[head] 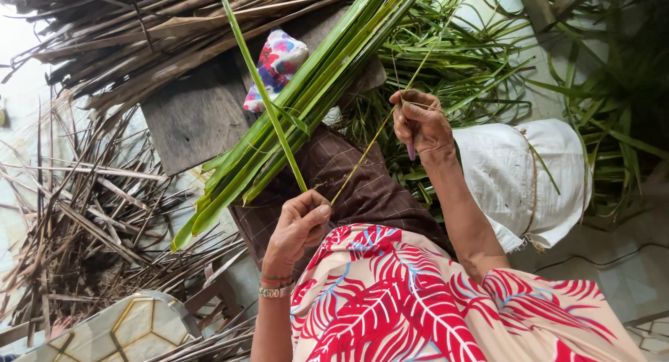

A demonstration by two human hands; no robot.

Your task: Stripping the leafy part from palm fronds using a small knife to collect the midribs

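— What have your hands got hold of?

— My left hand (298, 226) pinches the base of one long green palm leaflet (261, 90) together with the near end of its thin yellowish midrib (362, 160). My right hand (420, 125) is clenched around the far end of that midrib and also grips a small tool with a purple tip; I cannot tell whether it is a knife. The midrib runs taut between the two hands, above my lap.

— How far along does it look?

— I judge it about midway on this leaflet: the rib stands free of the blade for the stretch between my hands, while the green strip rises away to the far side, partly attached or not, I cannot tell. A thick bundle of green leaflets (306, 104) lies across my brown checked skirt (348, 188), seemingly unstripped, so much appears left.

— Can you count things?

— One leaflet in hand, one midrib, one bundle; its leaflets overlap too much to count. One white sack (523, 174) sits to the right, one patterned cloth pouch (279, 62) far beyond the bundle on a wooden board (195, 118). Dry brown fronds (90, 216) pile up on the left, and more green leaves (474, 62) lie on the far right, uncountable.
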